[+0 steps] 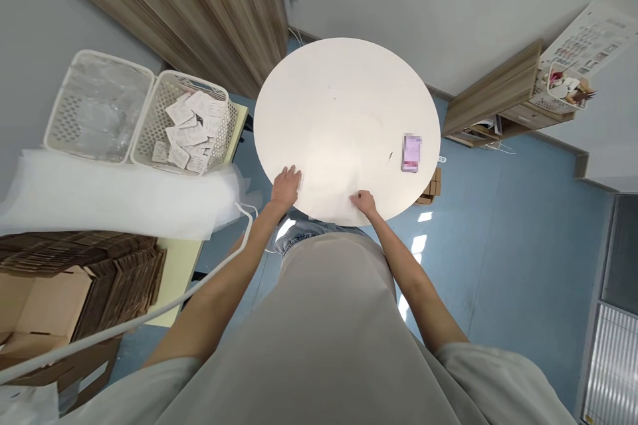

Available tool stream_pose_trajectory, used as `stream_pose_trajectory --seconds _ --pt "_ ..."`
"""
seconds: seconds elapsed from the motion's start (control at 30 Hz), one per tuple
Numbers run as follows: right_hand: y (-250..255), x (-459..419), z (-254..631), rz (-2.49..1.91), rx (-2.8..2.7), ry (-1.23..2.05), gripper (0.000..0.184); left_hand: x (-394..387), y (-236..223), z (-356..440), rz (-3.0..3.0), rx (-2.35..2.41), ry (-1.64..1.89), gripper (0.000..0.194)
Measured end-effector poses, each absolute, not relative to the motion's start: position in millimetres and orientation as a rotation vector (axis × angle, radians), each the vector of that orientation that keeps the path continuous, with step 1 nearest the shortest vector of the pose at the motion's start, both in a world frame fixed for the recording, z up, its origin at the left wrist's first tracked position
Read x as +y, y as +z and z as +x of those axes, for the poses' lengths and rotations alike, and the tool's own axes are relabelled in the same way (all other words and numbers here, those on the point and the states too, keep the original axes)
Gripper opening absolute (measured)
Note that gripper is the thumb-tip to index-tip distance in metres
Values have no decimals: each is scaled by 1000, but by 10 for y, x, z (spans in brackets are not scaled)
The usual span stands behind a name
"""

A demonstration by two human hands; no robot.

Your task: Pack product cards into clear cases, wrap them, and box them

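Note:
I stand at a round white table (343, 99). My left hand (286, 186) rests on its near edge with the fingers curled, touching a small clear item I cannot make out. My right hand (363, 202) lies closed on the near edge a little to the right, pinching something thin and pale, perhaps a clear bag flat on the tabletop. A pink card-like item (411, 153) lies near the table's right edge, beyond my right hand, with a small dark speck (390, 157) beside it.
At left stand two white baskets, one holding clear plastic (97, 106), one holding white packets (188, 125). Below them lie white foam sheet (114, 196) and flat cardboard boxes (80, 279). A white cable (199, 285) crosses my left arm. A wooden shelf (498, 96) stands at right.

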State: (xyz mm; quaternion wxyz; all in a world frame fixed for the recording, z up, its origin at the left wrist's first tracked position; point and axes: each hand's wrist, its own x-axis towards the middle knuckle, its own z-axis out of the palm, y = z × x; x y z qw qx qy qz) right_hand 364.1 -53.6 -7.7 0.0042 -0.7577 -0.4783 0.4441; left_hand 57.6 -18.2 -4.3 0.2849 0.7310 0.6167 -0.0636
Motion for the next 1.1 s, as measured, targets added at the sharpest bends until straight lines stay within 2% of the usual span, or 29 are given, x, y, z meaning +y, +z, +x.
stream_pose_trajectory --seconds 0.2,0.4,0.57,0.87,1.1 --pt "-40 -400 3712 -2350 -1450 1318 30 -141 -42 333 2006 1613 -372 73" --pt "-24 -446 3844 -2334 -1303 1432 16 -321 -47 545 1965 1699 -213 70" --pt "-14 -591 3935 -2353 -1274 1507 13 -365 -55 913 2015 1520 -87 71" --pt "75 -760 3842 -2391 -1460 1538 11 -403 -143 1266 2083 1326 -216 69" --pt "274 -785 3539 -2291 -1826 1357 15 -432 -229 1230 2083 1331 -181 70"
